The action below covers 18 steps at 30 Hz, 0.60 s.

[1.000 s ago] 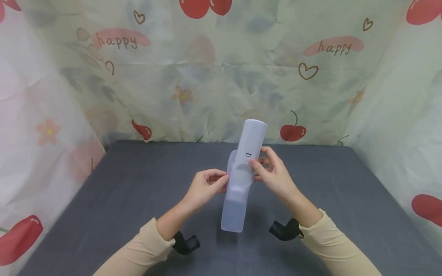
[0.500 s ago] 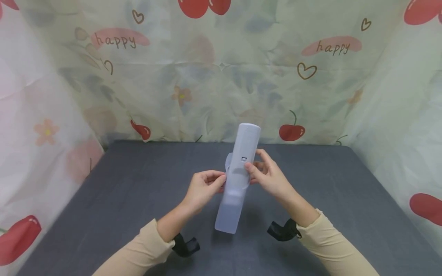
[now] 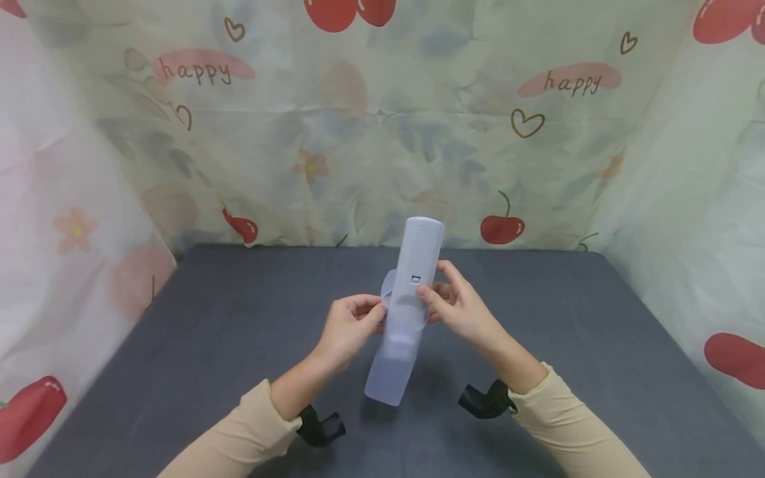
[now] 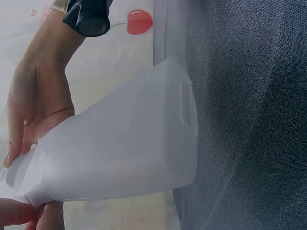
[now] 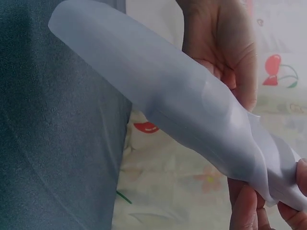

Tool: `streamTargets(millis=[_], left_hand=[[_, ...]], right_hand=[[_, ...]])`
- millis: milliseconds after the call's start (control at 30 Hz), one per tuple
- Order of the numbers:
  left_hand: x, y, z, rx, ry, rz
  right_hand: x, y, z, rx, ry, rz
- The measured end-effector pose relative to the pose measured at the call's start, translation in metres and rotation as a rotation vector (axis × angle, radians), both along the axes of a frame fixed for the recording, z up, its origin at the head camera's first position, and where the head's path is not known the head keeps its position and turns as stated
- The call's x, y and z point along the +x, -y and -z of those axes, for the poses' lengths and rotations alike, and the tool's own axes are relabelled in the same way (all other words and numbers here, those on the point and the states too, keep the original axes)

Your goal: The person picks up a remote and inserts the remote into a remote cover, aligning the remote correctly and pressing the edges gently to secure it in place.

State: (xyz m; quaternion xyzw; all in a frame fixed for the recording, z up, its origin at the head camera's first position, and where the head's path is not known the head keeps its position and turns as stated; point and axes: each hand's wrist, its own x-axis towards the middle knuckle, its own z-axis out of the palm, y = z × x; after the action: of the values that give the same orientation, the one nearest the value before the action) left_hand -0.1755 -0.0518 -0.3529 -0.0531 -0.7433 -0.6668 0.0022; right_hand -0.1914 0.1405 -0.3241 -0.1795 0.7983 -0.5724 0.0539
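Observation:
A white tube-shaped device (image 3: pixel 422 249) with a small square port stands tilted above the table, its top leaning right. Its lower half is inside or behind a frosted plastic holder (image 3: pixel 390 375); I cannot tell which. My left hand (image 3: pixel 352 328) pinches the holder's left upper edge between thumb and fingers. On the other side, my right hand (image 3: pixel 469 312) grips the device, thumb just below the port and fingers behind. In the left wrist view the holder (image 4: pixel 115 139) shows a slot in its end. The right wrist view shows the holder (image 5: pixel 129 62) from its side.
Beneath the hands is a dark grey table (image 3: pixel 269 285). A patterned curtain (image 3: pixel 382 166) with cherries and hearts closes off the back and both sides. Black straps (image 3: pixel 487 400) hang at the wrists.
Device and holder have moved slightly left and down and tilted further, the lower end swinging left. Both hands keep their hold. The head view has shifted a little.

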Motion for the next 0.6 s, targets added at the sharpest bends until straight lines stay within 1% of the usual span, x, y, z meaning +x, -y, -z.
streamTargets(millis=[100,200,333,433,500,600], left_hand=[[-0.0010,0.0001,0.0003,-0.011,0.019,0.011],[-0.0015,0.0004,-0.0007,-0.022,0.042,0.044],[-0.0014,0.0004,-0.0031,-0.030,0.057,0.083],[-0.0017,0.0004,-0.0042,-0.056,0.069,0.112],[-0.0020,0.0004,-0.0046,-0.085,0.068,0.138],[-0.0024,0.0009,-0.0040,-0.124,0.026,0.164]], right_hand=[[0.0005,0.0016,0.0005,0.026,-0.002,0.018],[0.0007,0.0031,0.0024,0.046,-0.008,0.041],[0.0002,0.0037,0.0048,0.026,-0.010,0.064],[-0.0003,0.0030,0.0053,0.005,-0.003,0.081],[-0.0008,0.0020,0.0057,0.002,-0.009,0.087],[-0.0017,0.0021,0.0059,0.002,-0.012,0.084]])
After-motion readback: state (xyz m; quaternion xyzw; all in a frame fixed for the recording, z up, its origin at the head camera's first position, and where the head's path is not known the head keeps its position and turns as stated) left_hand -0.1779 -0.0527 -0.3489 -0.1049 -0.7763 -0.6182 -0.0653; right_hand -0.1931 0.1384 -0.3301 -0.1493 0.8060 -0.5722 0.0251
